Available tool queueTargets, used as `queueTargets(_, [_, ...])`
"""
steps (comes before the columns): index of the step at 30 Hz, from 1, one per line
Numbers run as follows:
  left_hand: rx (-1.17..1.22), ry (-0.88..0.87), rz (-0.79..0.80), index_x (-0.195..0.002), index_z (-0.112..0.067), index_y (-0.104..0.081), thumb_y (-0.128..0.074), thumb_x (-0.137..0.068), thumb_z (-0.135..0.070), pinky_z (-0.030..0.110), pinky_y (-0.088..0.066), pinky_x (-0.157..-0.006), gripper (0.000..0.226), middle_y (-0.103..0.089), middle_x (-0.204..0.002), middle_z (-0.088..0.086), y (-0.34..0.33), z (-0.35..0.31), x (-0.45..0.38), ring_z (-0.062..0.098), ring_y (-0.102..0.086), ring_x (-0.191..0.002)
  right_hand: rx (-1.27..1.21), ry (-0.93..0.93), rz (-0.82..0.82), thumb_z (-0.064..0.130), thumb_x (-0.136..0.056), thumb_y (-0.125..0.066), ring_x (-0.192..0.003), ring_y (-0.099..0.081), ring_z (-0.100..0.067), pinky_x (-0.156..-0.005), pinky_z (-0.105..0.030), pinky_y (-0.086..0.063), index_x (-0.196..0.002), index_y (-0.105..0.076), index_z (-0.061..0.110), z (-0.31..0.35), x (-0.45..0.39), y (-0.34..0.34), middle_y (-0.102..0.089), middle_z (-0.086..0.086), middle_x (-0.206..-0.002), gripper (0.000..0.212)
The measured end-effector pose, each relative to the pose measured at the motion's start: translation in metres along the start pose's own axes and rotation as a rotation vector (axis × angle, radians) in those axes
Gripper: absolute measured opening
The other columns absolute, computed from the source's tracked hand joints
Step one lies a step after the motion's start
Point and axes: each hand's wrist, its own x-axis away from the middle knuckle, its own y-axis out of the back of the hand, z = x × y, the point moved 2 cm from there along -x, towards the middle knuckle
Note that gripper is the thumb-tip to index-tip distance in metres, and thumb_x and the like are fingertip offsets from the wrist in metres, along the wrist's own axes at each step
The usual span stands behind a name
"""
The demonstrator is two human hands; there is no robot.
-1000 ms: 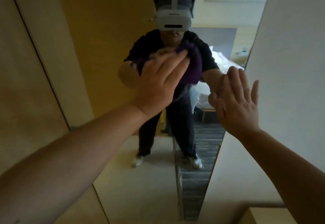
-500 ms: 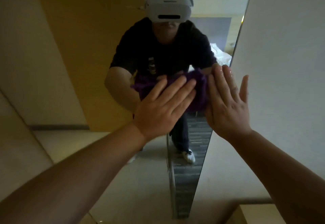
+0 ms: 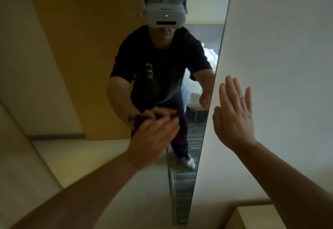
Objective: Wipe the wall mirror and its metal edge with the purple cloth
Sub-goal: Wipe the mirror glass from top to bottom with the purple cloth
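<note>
The wall mirror (image 3: 86, 63) fills the left and middle of the view, and its thin metal edge (image 3: 200, 174) runs diagonally down its right side. My left hand (image 3: 153, 138) presses the purple cloth (image 3: 137, 120) flat against the glass in the lower middle. Only a strip of cloth shows past my blurred fingers. My right hand (image 3: 234, 115) lies flat on the white wall, fingers spread, just right of the metal edge, holding nothing.
The white wall (image 3: 279, 39) stretches right of the mirror. A pale wooden furniture top (image 3: 255, 216) sits at the bottom right corner. The mirror reflects me wearing a headset, a wooden door and a bed behind.
My left hand has swept the cloth down and to the left over the glass. My right hand has shifted from the mirror's edge onto the wall to its right.
</note>
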Motion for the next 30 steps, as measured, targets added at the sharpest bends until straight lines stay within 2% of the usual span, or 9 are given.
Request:
queueTargets(4, [-0.047, 0.036, -0.243, -0.138, -0.009, -0.054, -0.044, -0.103, -0.004, 0.048, -0.039, -0.106, 0.037, -0.054, -0.144, 0.011, 0.043, 0.048, -0.131, 0.033, -0.05, -0.134, 0.028, -0.099, 0.083, 0.021, -0.101, -0.03, -0.151, -0.013, -0.032, -0.122, -0.057, -0.009, -0.149, -0.032, -0.002, -0.018, 0.009, 0.012, -0.018, -0.016, -0.16, 0.052])
queueTargets(8, [-0.209, 0.04, -0.291, -0.141, -0.009, -0.054, -0.048, -0.103, -0.01, 0.049, -0.037, -0.113, 0.038, -0.05, -0.148, 0.01, 0.05, 0.064, -0.208, 0.03, -0.046, -0.138, 0.059, -0.134, 0.122, 0.021, -0.102, -0.029, -0.152, -0.011, -0.031, -0.122, -0.057, -0.009, -0.15, -0.032, -0.001, -0.036, 0.009, 0.017, -0.015, -0.013, -0.161, 0.053])
queueTargets(11, [-0.248, -0.022, -0.289, -0.144, -0.009, -0.051, -0.044, -0.106, -0.015, 0.052, -0.039, -0.111, 0.039, -0.047, -0.151, 0.012, 0.027, 0.041, -0.183, 0.031, -0.043, -0.14, 0.066, -0.152, 0.122, 0.02, -0.101, -0.03, -0.152, -0.011, -0.03, -0.123, -0.055, -0.007, -0.15, -0.032, -0.001, -0.045, 0.008, 0.015, -0.018, -0.015, -0.161, 0.053])
queueTargets(13, [-0.23, -0.073, -0.235, -0.147, -0.008, -0.048, -0.041, -0.107, -0.018, 0.052, -0.034, -0.116, 0.041, -0.044, -0.152, 0.012, 0.002, 0.012, -0.144, 0.031, -0.04, -0.142, 0.063, -0.16, 0.122, 0.02, -0.101, -0.029, -0.152, -0.011, -0.03, -0.123, -0.053, -0.006, -0.149, -0.032, -0.001, -0.048, 0.012, 0.012, -0.02, -0.016, -0.161, 0.053])
queueTargets(16, [-0.231, -0.198, -0.012, -0.15, -0.012, -0.043, -0.048, -0.103, -0.023, 0.047, -0.02, -0.119, 0.049, -0.04, -0.156, 0.008, -0.042, -0.039, -0.062, 0.029, -0.036, -0.145, 0.082, -0.188, 0.184, 0.023, -0.101, -0.026, -0.152, -0.007, -0.028, -0.123, -0.052, -0.004, -0.151, -0.03, 0.001, -0.052, 0.025, 0.007, -0.016, -0.014, -0.162, 0.055])
queueTargets(19, [-0.162, -0.215, 0.177, -0.148, -0.017, -0.045, -0.058, -0.096, -0.022, 0.044, -0.02, -0.118, 0.054, -0.036, -0.158, 0.003, -0.065, -0.071, -0.011, 0.025, -0.032, -0.145, 0.162, -0.193, 0.29, 0.027, -0.1, -0.024, -0.153, -0.002, -0.025, -0.124, -0.049, 0.001, -0.152, -0.028, 0.003, -0.058, 0.045, 0.001, -0.014, -0.013, -0.164, 0.057])
queueTargets(22, [-0.084, -0.169, 0.185, -0.144, -0.02, -0.05, -0.056, -0.098, -0.021, 0.04, -0.032, -0.108, 0.047, -0.043, -0.155, -0.001, -0.059, -0.075, -0.01, 0.022, -0.04, -0.14, 0.216, -0.165, 0.371, 0.031, -0.1, -0.028, -0.153, -0.003, -0.024, -0.124, -0.045, 0.005, -0.152, -0.028, 0.003, -0.062, 0.066, 0.001, -0.016, -0.013, -0.164, 0.059])
queueTargets(25, [0.023, -0.187, 0.211, -0.135, -0.018, -0.058, -0.062, -0.096, -0.017, 0.038, -0.045, -0.094, 0.039, -0.056, -0.143, 0.0, -0.045, -0.069, -0.015, 0.024, -0.055, -0.125, 0.259, -0.177, 0.427, 0.035, -0.101, -0.031, -0.153, 0.001, -0.023, -0.123, -0.041, 0.011, -0.154, -0.025, 0.004, -0.061, 0.078, 0.008, -0.012, -0.012, -0.164, 0.062])
queueTargets(30, [0.125, -0.013, 0.114, -0.133, -0.013, -0.062, -0.047, -0.105, -0.012, 0.039, -0.046, -0.092, 0.032, -0.061, -0.137, 0.006, -0.004, -0.052, -0.017, 0.027, -0.06, -0.119, 0.243, -0.191, 0.428, 0.041, -0.101, -0.028, -0.153, 0.005, -0.024, -0.123, -0.042, 0.011, -0.155, -0.02, 0.008, -0.038, 0.064, 0.017, -0.008, -0.012, -0.165, 0.063])
